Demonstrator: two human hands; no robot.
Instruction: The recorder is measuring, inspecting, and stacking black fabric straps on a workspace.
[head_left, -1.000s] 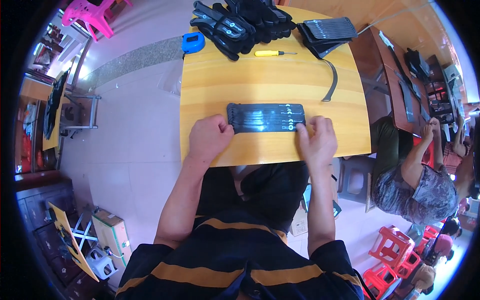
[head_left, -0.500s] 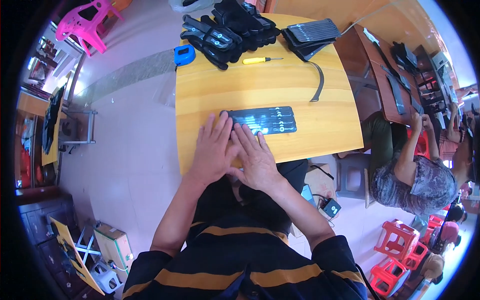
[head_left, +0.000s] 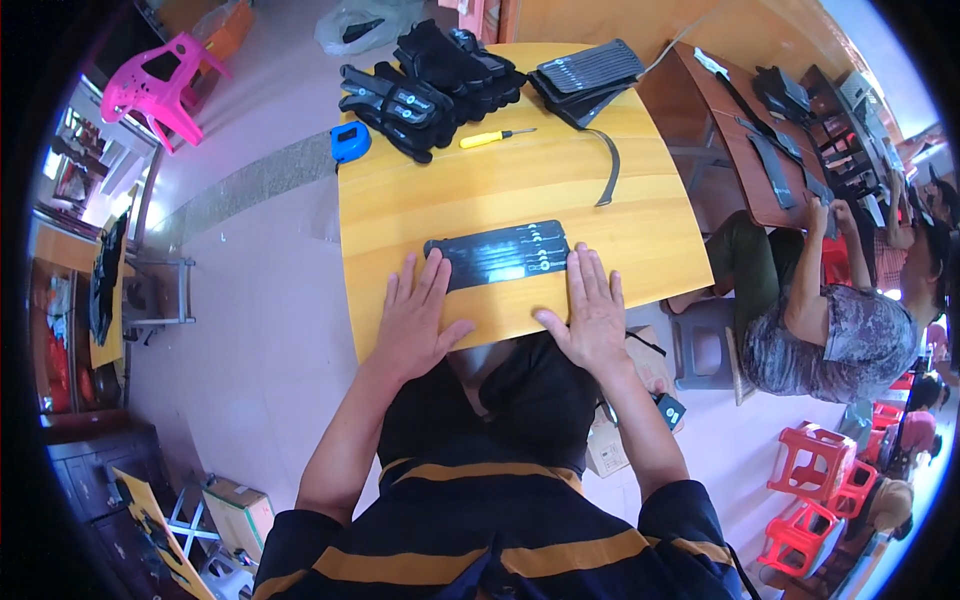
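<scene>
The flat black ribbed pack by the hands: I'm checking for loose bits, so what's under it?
The flat black ribbed pack lies on the yellow wooden tabletop, visible around it. The patch directly beneath is covered, so anything thin there can't be seen.

1. The left hand (head_left: 415, 325), a curled fist 1 second ago, now lies flat with fingers outstretched at the left end of the black pack (head_left: 500, 255).
2. The right hand (head_left: 597, 325), just beside the left hand 0.5 seconds ago, is now well apart from it, at the pack's right end.
3. The right fingers, bent 1 second ago, are now straight.
4. The view is turned: the table's (head_left: 500, 185) near edge slopes more steeply up to the right.
5. A clear plastic bag (head_left: 385, 28), out of view 1 second ago, now shows.
</scene>
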